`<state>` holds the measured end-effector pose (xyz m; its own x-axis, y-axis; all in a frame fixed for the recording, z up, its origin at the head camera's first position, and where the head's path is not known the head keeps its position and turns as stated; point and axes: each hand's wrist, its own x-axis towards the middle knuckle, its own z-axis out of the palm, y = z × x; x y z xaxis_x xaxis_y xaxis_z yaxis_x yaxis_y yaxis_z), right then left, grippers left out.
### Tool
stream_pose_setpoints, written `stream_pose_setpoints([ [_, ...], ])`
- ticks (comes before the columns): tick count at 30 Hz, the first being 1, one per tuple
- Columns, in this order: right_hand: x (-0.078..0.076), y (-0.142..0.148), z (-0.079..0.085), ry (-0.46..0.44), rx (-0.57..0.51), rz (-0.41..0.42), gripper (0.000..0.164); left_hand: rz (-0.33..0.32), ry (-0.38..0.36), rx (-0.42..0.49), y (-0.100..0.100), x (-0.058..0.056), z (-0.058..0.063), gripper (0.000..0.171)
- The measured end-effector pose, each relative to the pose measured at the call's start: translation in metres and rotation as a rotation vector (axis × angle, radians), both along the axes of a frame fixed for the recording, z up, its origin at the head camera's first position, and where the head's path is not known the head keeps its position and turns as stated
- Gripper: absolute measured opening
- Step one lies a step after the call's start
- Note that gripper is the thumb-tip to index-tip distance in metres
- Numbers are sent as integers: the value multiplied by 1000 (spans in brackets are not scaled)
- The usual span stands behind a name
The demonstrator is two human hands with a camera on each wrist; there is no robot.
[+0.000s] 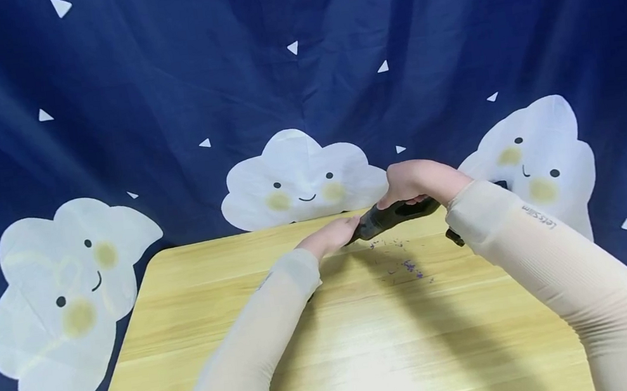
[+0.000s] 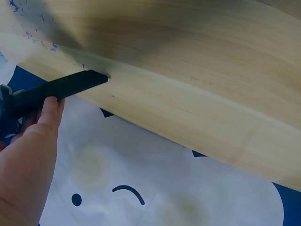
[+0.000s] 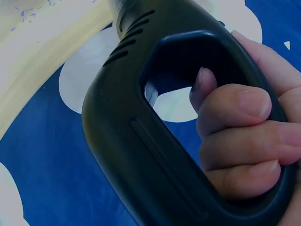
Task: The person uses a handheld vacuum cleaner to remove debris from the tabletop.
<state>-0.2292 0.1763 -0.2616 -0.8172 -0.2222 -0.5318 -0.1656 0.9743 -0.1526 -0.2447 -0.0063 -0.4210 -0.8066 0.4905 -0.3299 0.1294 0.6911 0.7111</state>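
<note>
Vacuum (image 1: 387, 217) — smooth black plastic — slants over the wood-grain table's (image 1: 190, 329) far edge, purple scraps (image 1: 409, 266) near its flat nozzle (image 2: 70, 87), tabletop stretching wide leftward. Right hand (image 1: 417, 179) curls tightly round the looped handle (image 3: 247, 63); left hand (image 1: 329, 237) clasps the nozzle.

Dark lettering (image 1: 538, 216) on the pale right sleeve (image 1: 526, 256), just past the cuff, appears to read "LetsSlim". The left sleeve (image 1: 259, 335) bears a small dark mark (image 1: 265, 281) near its cuff, too indistinct to read.
</note>
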Motion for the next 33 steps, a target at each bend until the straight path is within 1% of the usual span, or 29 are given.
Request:
stream_pose_setpoints([
  [4,-1,1,1,4,-33,-16,40,25,25,10,2,-5,-2,61],
  [10,-3,3,-2,-21,-45,-27,38,63,2,7,6,-7,-5,61],
  [13,-4,4,-3,-26,-34,-43,39,74,18,16,8,-6,-7,60],
  [18,-2,7,1,-39,-30,-75,42,90,17,54,14,-2,-9,60],
  [22,-1,6,6,-56,-28,-91,37,106,6,72,18,0,-12,63],
  [27,0,4,11,-48,3,-99,34,141,-38,106,23,2,-13,66],
  [33,0,2,14,-39,38,-83,32,141,-32,140,29,4,-16,67],
])
